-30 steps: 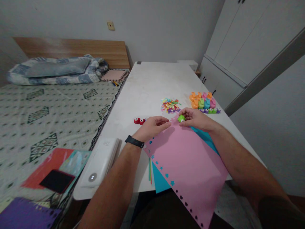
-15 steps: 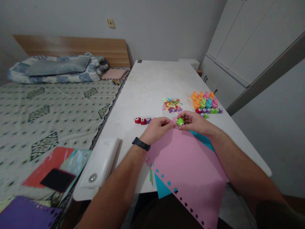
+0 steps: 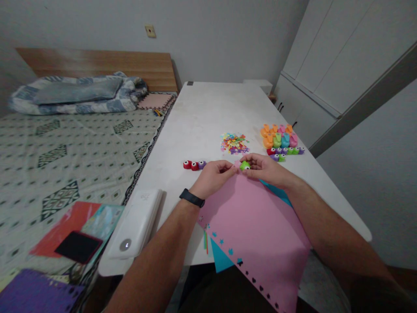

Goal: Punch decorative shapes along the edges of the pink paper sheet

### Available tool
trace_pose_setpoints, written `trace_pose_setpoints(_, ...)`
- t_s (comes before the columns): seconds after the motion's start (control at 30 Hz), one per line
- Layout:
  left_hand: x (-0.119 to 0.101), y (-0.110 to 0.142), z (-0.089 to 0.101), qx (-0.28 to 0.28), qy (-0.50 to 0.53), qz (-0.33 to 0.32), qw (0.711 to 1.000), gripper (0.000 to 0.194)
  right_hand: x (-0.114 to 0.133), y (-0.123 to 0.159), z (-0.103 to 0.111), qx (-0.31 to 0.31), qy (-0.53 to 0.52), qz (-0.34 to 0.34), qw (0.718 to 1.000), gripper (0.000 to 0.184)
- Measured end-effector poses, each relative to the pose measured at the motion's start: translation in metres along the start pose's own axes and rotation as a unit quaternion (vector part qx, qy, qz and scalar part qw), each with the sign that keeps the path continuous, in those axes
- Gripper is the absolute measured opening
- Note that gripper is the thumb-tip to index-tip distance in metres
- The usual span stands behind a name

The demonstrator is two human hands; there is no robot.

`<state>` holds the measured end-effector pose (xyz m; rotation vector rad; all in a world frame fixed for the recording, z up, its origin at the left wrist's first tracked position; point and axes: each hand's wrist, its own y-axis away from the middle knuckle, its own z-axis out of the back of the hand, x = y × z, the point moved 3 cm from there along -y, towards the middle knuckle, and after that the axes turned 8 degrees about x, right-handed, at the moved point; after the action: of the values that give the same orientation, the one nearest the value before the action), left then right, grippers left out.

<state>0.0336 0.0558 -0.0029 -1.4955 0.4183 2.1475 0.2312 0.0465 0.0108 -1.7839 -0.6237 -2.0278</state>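
A pink sheet of paper (image 3: 257, 217) slants across the near part of the table and over its front edge, with a row of small shaped holes along its lower left side. My left hand (image 3: 217, 174) pinches the sheet's far corner between thumb and fingers. Close beside it, my right hand (image 3: 264, 169) is closed round a small green craft punch (image 3: 245, 165) at that same corner. A blue sheet (image 3: 221, 256) lies beneath the pink one. Two red punches and a purple punch (image 3: 202, 164) stand left of my left hand.
Beyond my hands lies a pile of colourful paper cut-outs (image 3: 234, 143). Larger craft punches (image 3: 276, 140) and small ones (image 3: 289, 151) stand in rows at the right. A white power bank (image 3: 138, 221) lies on the left edge, near a bed (image 3: 91, 143) holding a phone (image 3: 78, 247).
Both hands stay at the far corner of the pink sheet with the green punch between them. Only a very slight shift of the whole view shows.
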Motion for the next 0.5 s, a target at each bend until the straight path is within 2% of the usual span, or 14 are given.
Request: trace_pose_setpoints(0.5, -0.0022, 0.0009, 0.0004, -0.004, -0.009, -0.005, 1.000, 0.032, -0.0036, -0.0005, 0.0022, -0.009, -0.020, -0.019, 1.000, 0.046)
